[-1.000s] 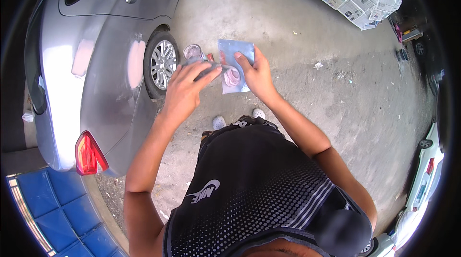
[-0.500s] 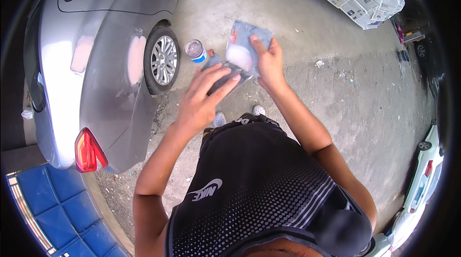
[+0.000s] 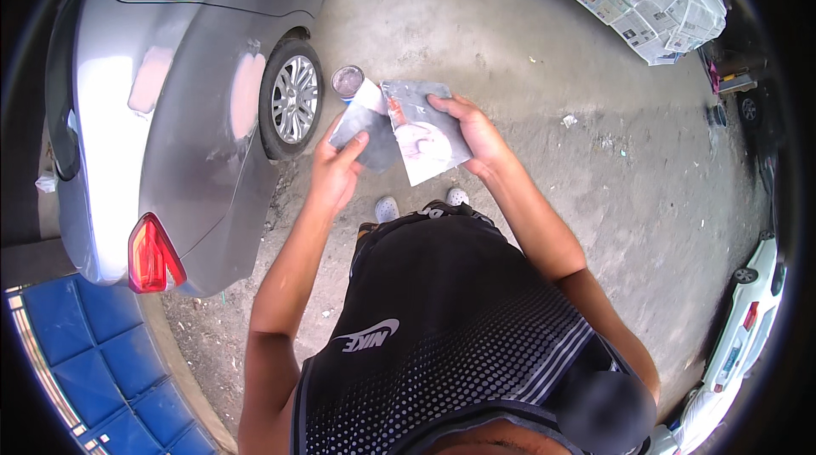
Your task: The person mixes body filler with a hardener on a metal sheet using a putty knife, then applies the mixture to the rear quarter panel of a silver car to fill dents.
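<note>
My left hand is closed on a thin grey spreader, thumb on top, with a pale layer toward its far edge. In my right hand is a flat grey mixing plate, gripped by its right edge with the thumb on its face. A whitish-pink blob of body filler lies on this plate, and a red-orange smear marks its upper left. The spreader and plate are side by side, their edges meeting or overlapping. Behind the spreader stands an open tin, partly hidden.
On the left is a silver-grey car with pinkish filler patches, a wheel and a red tail light. A newspaper-covered vehicle stands far right. Blue tiles lie lower left; a white car is at the right rim.
My left hand has drawn back and turned, so the spreader now lies left of the plate rather than over its lower part. The plate has come lower and nearer; the filler looks more spread.
</note>
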`<state>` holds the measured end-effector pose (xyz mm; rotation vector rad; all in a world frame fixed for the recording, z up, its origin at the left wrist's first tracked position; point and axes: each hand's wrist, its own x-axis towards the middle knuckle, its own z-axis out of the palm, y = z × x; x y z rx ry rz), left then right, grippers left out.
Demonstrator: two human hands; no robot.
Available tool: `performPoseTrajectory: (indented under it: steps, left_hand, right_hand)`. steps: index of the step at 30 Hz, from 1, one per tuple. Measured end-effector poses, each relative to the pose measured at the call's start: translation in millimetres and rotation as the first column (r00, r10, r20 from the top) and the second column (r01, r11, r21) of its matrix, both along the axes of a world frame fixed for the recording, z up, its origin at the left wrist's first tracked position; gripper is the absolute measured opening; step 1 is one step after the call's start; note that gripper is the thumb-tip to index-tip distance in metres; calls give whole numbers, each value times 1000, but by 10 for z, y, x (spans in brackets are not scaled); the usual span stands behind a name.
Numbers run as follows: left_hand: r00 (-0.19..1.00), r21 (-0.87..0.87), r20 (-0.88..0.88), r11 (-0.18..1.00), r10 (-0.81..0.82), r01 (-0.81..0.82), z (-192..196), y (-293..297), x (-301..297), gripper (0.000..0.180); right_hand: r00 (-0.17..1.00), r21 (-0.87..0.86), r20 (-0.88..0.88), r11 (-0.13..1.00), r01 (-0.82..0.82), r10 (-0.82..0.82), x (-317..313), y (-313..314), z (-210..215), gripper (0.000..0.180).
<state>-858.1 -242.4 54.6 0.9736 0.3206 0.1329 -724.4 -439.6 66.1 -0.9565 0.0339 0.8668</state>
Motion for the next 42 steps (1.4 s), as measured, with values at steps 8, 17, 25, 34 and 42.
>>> performPoseTrajectory:
  steps: [8, 17, 25, 34, 42]
  left_hand:
    - [966, 519, 238, 828, 98, -212, 138, -331, -174, 50]
    - [951, 974, 220, -10, -217, -228, -467, -100, -123, 76]
    - [942, 988, 70, -107, -329, -111, 440, 91, 338, 69]
    - [907, 970, -80, -243, -413, -25, 96, -304, 55, 68]
    - [862, 966, 258, 150, -436, -213, 385, -386, -27, 77]
  right_hand:
    - [955, 93, -37, 951, 295, -293, 268, -220, -280, 35]
    - [926, -63, -82, 929, 364, -368, -144, -15, -36, 31]
    - [702, -160, 676, 885, 437, -224, -150, 155, -259, 30]
    - [564, -203, 775, 733, 649, -285, -80, 63, -275, 32]
    - [830, -59, 293, 858, 511, -475, 122, -38, -115, 27]
